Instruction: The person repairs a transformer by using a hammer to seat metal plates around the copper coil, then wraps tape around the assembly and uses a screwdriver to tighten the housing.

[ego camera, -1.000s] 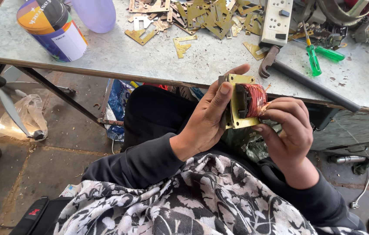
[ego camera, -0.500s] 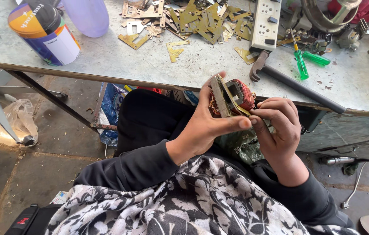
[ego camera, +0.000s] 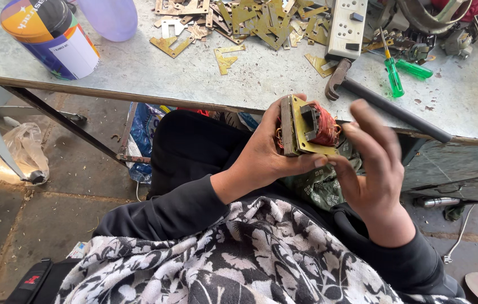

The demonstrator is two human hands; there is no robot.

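Note:
My left hand (ego camera: 264,155) grips a small transformer (ego camera: 306,126), a stack of brass-coloured metal plates around a red copper-wire coil, over my lap just below the table edge. My right hand (ego camera: 371,163) is beside it on the right, fingers spread, its fingertips by the transformer's lower right corner; whether they touch it I cannot tell.
A grey worktable (ego camera: 205,73) carries a pile of loose brass plates (ego camera: 239,19), a white switch box (ego camera: 347,25), a hammer (ego camera: 385,104), green-handled screwdrivers (ego camera: 392,70), a colourful can (ego camera: 50,36) and a purple cup (ego camera: 109,17). A plastic bag (ego camera: 8,152) lies on the floor at left.
My right hand has let go of the transformer and spread its fingers. The left hand has turned the transformer so that its plate stack and coil face the camera.

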